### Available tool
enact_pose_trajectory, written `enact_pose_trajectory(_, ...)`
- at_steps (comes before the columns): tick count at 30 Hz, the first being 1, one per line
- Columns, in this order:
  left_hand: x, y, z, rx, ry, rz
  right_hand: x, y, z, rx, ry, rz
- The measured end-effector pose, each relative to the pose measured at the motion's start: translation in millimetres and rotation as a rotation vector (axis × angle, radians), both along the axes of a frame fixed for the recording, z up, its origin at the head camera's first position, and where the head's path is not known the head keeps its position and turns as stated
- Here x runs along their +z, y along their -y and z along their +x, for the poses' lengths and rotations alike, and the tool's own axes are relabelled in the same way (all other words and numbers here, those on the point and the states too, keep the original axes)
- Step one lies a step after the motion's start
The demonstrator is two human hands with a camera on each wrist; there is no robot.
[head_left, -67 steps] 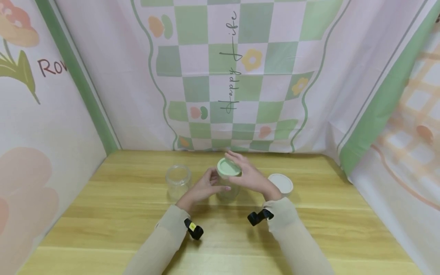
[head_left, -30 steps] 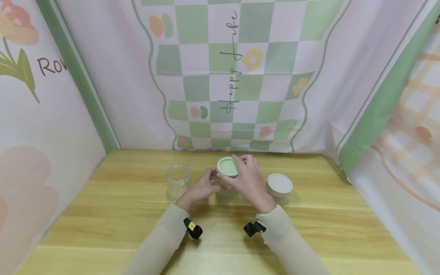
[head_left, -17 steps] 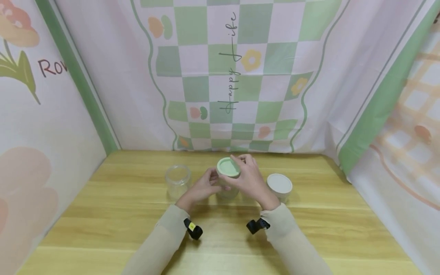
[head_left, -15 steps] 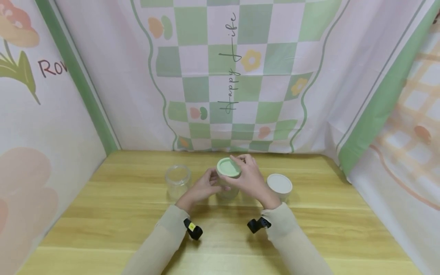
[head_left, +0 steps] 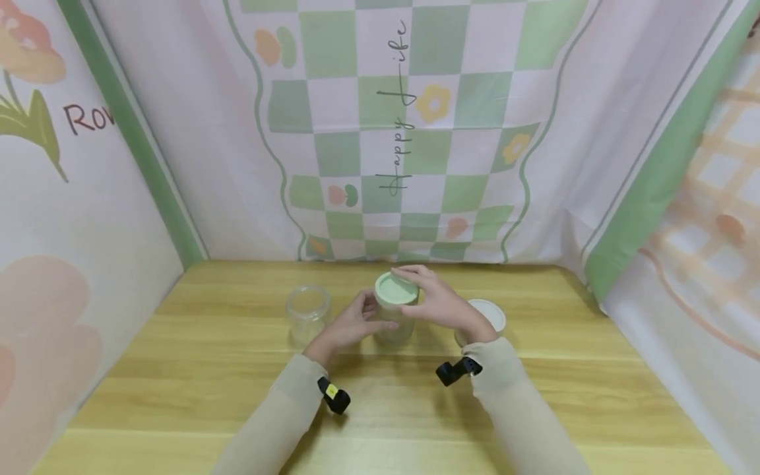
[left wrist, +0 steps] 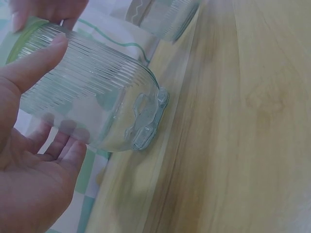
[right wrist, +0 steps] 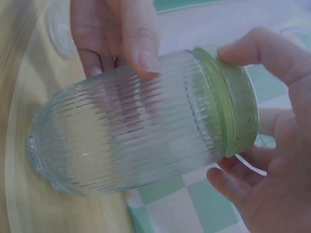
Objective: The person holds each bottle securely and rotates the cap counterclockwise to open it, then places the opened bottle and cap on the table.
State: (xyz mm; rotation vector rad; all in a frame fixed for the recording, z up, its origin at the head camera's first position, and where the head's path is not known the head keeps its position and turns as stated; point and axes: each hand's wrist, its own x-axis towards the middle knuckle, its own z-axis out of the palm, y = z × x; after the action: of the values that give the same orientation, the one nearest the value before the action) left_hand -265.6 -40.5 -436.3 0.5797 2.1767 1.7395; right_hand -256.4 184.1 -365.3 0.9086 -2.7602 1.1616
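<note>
A ribbed clear glass jar (right wrist: 141, 136) with a pale green lid (head_left: 392, 287) stands upright on the table, near the middle of the head view. My left hand (head_left: 350, 324) holds the jar's body from the left, thumb (left wrist: 41, 63) on the near side and fingers behind the glass. At the top, my right hand (head_left: 442, 305) grips the lid's edge from the right; the right wrist view has its thumb on one side of the lid and its fingers on the other. A green band shows just beneath the lid.
Left of the held jar stands a clear glass jar (head_left: 307, 310) without a lid. To the right is a jar with a white lid (head_left: 491, 313), partly hidden by my right wrist. Printed fabric (head_left: 386, 152) hangs behind the wooden table (head_left: 392, 409).
My right hand has turned about the lid, its fingers shifting over the far edge and the thumb round to the near right. Its wrist swung right, covering more of the white-lidded jar. The left hand stays.
</note>
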Motion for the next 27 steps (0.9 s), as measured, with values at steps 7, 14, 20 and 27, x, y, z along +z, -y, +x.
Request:
enact_pose_trajectory(7, -1.4, 0.8, -1.1, -0.007, -0.009, 0.002, -3.5, -0.6, -6.0, 0.085, 0.025, -0.032)
enact_pose_trajectory(14, -2.5, 2.0, -1.7, -0.008, -0.009, 0.007, -3.9, 2.7, -5.0, 0.107, 0.054, -0.048)
enact_pose_trajectory(20, -2.0, 2.4, -1.0, -0.008, -0.006, 0.011, -3.2, 4.0, -2.6, 0.103, 0.073, -0.101)
enact_pose_trajectory(27, 0.5, 3.0, 0.2, -0.005, -0.018, -0.012, 0.2, 7.1, 1.0, -0.03, 0.015, -0.07)
